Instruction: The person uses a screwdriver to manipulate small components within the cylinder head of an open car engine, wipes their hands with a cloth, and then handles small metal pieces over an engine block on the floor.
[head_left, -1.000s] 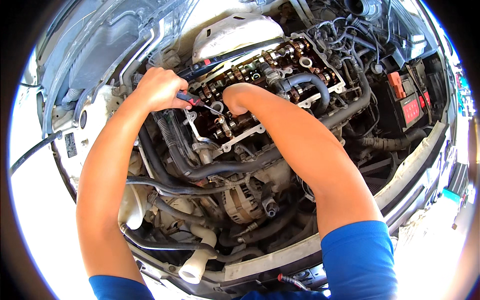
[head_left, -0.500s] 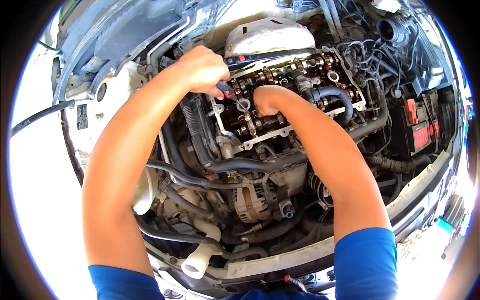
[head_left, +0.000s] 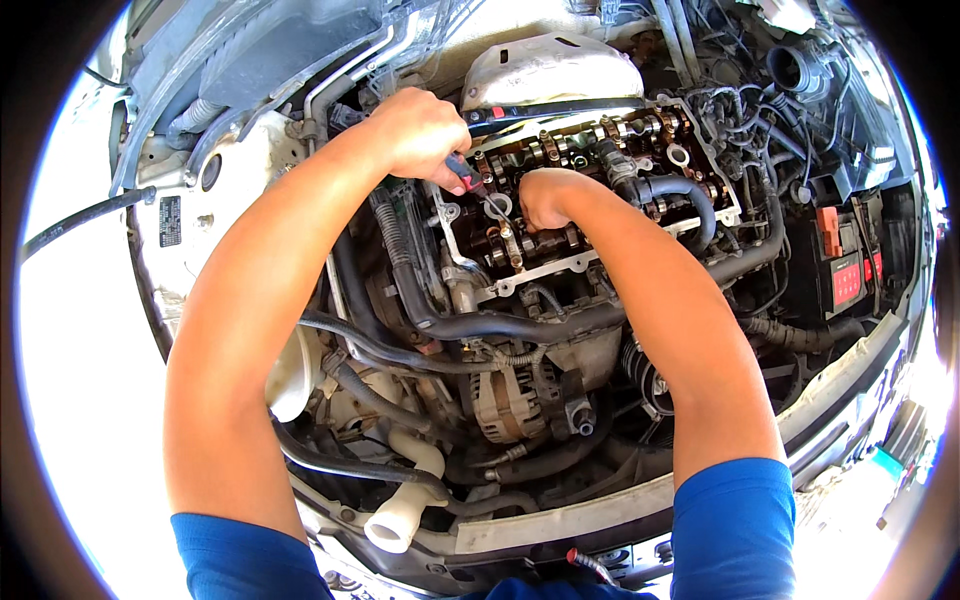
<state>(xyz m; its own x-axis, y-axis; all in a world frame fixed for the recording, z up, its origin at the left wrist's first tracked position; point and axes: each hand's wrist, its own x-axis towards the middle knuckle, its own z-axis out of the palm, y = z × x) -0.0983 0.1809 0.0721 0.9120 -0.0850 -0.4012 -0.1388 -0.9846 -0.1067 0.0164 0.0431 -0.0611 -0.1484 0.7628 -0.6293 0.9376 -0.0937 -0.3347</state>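
Screwdriver (head_left: 467, 180), with a dark and red handle, is slanting over the left end of an uncovered cylinder head (head_left: 588, 262), its thin metal shaft pointing down and to the right. The left hand (head_left: 418, 138) is gripping the handle, fingers wrapped closely around it and the back of the hand facing up. Just beside the shaft, a pale metal ring (head_left: 498, 206) is showing among the oily valve parts. The right hand (head_left: 545, 198) is sitting just right of that ring, its fingers curling down into the cylinder head; the fingertips are hiding from view, so I cannot tell how tightly they are closing or whether they are holding anything.

Farther right, a black curved hose (head_left: 690, 192) is arching over the cylinder head. Behind it, a black bar (head_left: 570, 107) is lying along the far edge, and a silvery metal shield (head_left: 555, 75) is rising beyond that. On the near side, a thick black pipe (head_left: 520, 326) is running crosswise, with a ribbed alternator (head_left: 507, 408) sitting below. A cream plastic neck (head_left: 395, 520) is standing near the front edge at lower left. At far right, a black battery (head_left: 845, 285) with red panels is resting beside a red cover (head_left: 828, 231). Blue sleeves (head_left: 735, 515) are covering both upper arms.
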